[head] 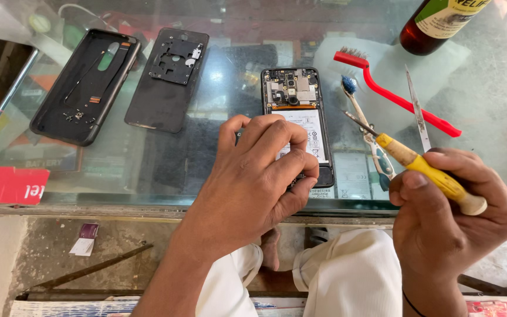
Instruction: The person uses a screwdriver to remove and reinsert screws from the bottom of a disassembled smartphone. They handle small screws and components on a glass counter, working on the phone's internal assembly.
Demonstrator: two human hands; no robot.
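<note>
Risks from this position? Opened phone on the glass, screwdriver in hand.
1. The left hand presses on the opened phone near the counter's front edge; a slip might push it off the glass counter.
2. The right hand holds the yellow screwdriver with its tip near the exposed battery; a jab might puncture it.
3. Tiny screws lie loose in the back cover and may scatter if bumped.

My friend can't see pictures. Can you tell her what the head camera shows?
A person's left hand rests on an opened phone lying on a glass counter, while the right hand holds a yellow-handled screwdriver. A red brush, a toothbrush and two phone back covers lie nearby.
</note>
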